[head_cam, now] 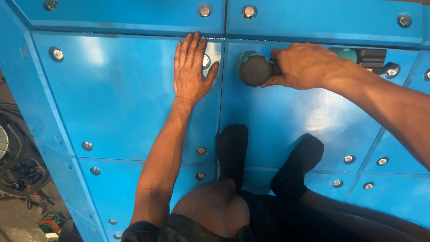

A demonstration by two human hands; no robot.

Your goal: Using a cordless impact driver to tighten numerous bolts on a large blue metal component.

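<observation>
1. Feet in black socks (233, 150) rest on the blue panel surface (286, 116), knees bent closest to the camera.
2. Beyond them, the left hand (190, 69) lies flat, fingers spread wide, just beside a bolt head (206, 61) at the panel seam.
3. The right hand (302, 66) wraps closed around a power driver (255, 69), its dark round end pointing toward that bolt.
4. Judged from this, good work means holding the tool square to the fastener, bracing through the flat palm and keeping those spread fingers out of the tool's path.
5. Farthest off, more bolts (249, 12) line the top edge.
</observation>
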